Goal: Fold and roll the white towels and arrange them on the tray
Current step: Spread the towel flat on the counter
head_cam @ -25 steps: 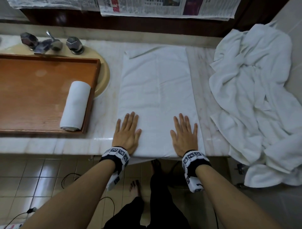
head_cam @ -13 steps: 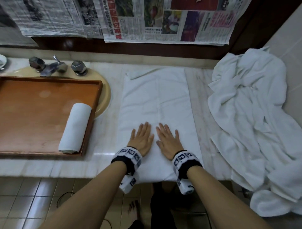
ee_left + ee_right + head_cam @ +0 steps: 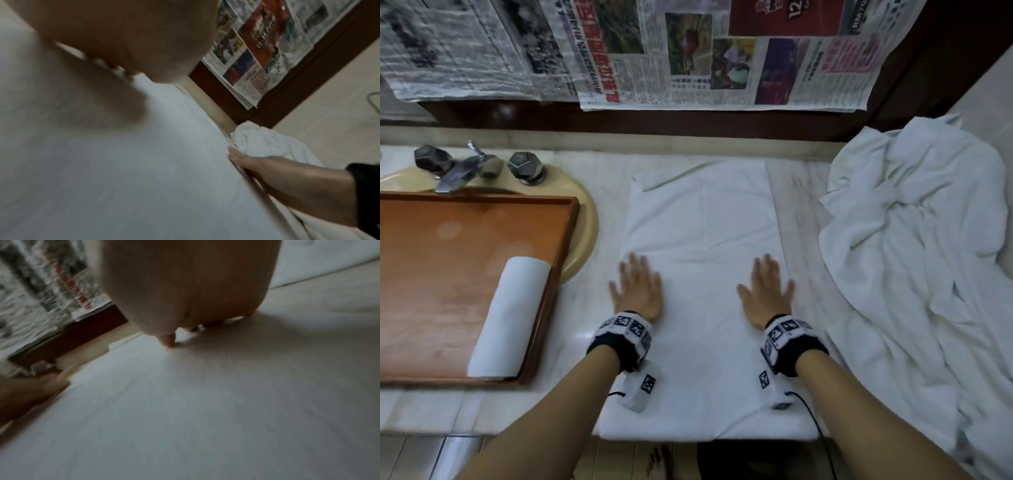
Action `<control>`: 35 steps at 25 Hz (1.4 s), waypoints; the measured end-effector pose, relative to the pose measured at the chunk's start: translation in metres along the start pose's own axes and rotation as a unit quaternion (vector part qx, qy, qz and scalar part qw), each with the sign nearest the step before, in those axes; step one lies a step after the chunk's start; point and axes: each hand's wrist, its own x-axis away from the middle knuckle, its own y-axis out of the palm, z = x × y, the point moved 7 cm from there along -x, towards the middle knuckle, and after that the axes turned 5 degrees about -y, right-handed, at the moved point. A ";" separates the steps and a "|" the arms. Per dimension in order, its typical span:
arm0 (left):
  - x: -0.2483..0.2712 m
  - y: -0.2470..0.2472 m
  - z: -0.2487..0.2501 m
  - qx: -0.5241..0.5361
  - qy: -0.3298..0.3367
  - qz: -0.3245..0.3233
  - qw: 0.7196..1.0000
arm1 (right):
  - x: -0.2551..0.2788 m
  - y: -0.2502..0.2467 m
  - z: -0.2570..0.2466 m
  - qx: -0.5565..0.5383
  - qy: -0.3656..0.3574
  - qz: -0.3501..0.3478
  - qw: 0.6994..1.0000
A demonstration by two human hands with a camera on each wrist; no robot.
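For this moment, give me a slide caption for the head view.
Both hands, left hand and right hand, press flat on folded towel; one rolled towel on tray.

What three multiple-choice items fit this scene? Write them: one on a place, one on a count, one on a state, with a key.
1. Where does the rolled towel lie?
A. in the wooden tray
B. on the towel heap
C. in the sink

2. How many rolled towels are in the tray?
A. three
B. one
C. none

3. How do the left hand and right hand meet the folded towel?
A. both pinch a corner
B. both lift it
C. both lie flat on it, fingers straight

Key: 1 A, the roll sits along the tray's right wall; 2 B, only one roll shows there; 3 C, both palms press down, apart, near the towel's side edges.
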 end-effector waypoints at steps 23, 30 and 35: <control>-0.058 -0.020 0.083 0.004 0.103 -0.046 0.994 | -0.068 -0.036 -0.046 0.013 -0.091 -0.035 0.995; -0.087 -0.020 0.132 -0.015 0.206 -0.048 0.977 | -0.116 -0.060 -0.071 0.004 -0.181 -0.023 0.983; -0.115 -0.057 0.116 0.072 0.034 0.015 0.997 | -0.137 -0.081 -0.046 -0.004 -0.029 0.037 0.999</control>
